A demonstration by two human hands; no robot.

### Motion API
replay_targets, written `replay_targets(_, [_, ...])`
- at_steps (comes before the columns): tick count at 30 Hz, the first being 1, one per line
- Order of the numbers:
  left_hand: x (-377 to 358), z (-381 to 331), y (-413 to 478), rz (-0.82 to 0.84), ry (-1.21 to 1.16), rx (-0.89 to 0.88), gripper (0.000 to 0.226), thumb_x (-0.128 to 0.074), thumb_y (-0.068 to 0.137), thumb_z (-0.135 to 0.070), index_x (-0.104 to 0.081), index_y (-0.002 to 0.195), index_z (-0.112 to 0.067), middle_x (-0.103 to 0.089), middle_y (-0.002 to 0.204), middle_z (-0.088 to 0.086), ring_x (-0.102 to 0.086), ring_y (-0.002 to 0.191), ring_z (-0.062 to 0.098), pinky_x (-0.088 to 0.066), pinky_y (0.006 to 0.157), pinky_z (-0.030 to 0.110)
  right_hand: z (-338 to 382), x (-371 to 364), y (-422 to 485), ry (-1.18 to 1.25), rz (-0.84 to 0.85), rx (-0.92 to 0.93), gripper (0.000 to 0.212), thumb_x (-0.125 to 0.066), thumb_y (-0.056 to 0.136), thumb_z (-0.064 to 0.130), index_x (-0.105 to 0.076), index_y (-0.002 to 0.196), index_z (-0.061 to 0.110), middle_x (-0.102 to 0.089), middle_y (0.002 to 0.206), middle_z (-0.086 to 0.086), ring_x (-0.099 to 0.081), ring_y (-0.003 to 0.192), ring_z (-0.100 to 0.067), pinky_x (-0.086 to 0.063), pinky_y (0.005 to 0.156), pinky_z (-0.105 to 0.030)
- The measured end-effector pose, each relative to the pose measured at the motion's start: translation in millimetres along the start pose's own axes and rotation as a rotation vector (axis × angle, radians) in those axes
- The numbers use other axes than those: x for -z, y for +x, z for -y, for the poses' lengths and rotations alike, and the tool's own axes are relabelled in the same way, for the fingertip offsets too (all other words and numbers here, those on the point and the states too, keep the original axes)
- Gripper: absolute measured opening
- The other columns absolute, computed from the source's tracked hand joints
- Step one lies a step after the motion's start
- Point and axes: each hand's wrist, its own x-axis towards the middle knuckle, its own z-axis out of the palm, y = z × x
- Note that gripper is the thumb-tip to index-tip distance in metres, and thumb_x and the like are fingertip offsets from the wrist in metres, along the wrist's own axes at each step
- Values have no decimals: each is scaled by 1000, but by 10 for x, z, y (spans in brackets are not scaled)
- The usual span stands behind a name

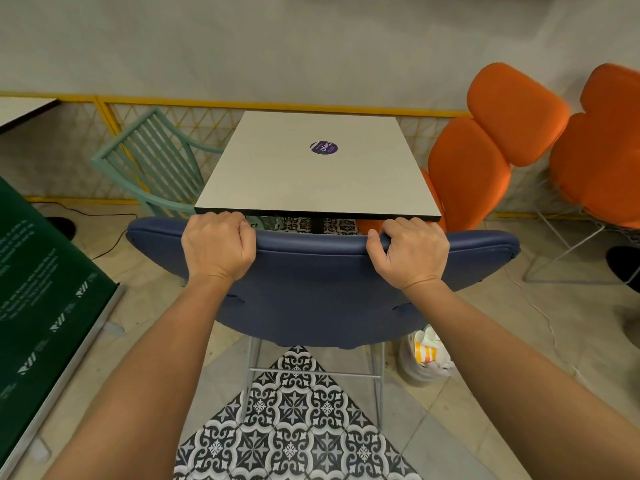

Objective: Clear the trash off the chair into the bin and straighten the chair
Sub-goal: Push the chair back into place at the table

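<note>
A blue padded chair [311,292] stands in front of me, its back facing me and its seat tucked under the white square table [304,174]. My left hand [218,245] grips the top edge of the backrest on the left. My right hand [412,252] grips the same edge on the right. The seat is hidden by the backrest. A clear plastic bag of trash [426,358], holding paper cups and a striped carton, sits on the floor beside the chair's right legs.
A mint green chair [152,157] stands left of the table, orange chairs [485,157] to the right. A green banner stand [41,299] leans at the left. A yellow railing [242,105] runs behind. A cable lies on the floor at the right.
</note>
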Motion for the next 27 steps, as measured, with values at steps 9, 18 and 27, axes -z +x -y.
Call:
replay_targets(9, [132,-220,3,-10,-152,75,28,-47,81,-27,-69,77,-11,-69,73,6,-59,69,28,-44,79,36,104,179,51,154,101,-115,40,-43,82,42,-75,77,19,-70,70,1,-63,64,-20,-43,59,-26])
replay_targets(18, [172,-686,277,-10,-330,-35,44,-53,76,-39,-59,114,-16,-63,110,3,-52,114,26,-39,92,36,33,310,345,185,261,-195,46,-52,84,39,-51,126,20,-53,127,-1,-44,118,-22,-35,92,-38])
replay_targets(27, [153,-1191,490,7,-338,-90,46,-52,78,-42,-57,117,-19,-62,114,1,-50,118,24,-38,93,35,-211,478,549,174,263,-209,49,-54,83,40,-47,128,21,-49,132,-1,-42,120,-21,-34,93,-38])
